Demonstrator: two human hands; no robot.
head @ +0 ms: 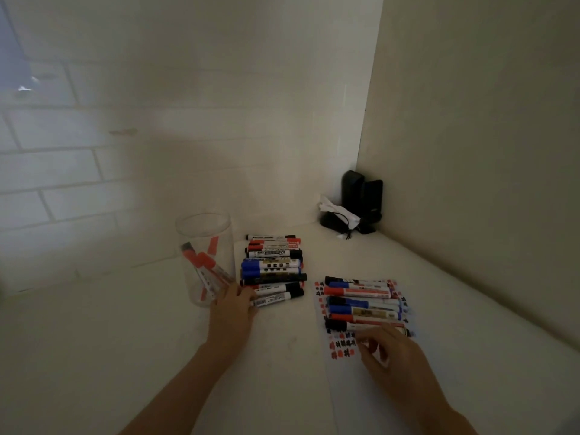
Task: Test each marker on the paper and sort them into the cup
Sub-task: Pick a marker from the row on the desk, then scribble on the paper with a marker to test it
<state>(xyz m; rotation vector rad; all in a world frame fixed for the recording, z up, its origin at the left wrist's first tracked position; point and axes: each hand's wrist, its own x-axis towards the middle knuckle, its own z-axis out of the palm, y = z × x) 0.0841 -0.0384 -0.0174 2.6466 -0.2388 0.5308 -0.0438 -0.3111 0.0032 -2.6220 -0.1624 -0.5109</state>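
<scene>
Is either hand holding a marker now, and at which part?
It cannot be told. The left hand touches the white end of a black-capped marker; the right hand rests by the markers on the paper.

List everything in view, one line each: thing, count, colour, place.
Clear plastic cup: one, transparent, left of the piles, holding a few red-capped markers.
Left pile of markers: about ten, red, blue and black caps, beside the cup.
Right pile of markers: about eight, same colours, lying on the paper.
White paper sheet: one, red and black test marks, front right.
Black speakers: two, back corner.
Left hand: touching the left pile.
Right hand: on the paper, at the right pile.
</scene>
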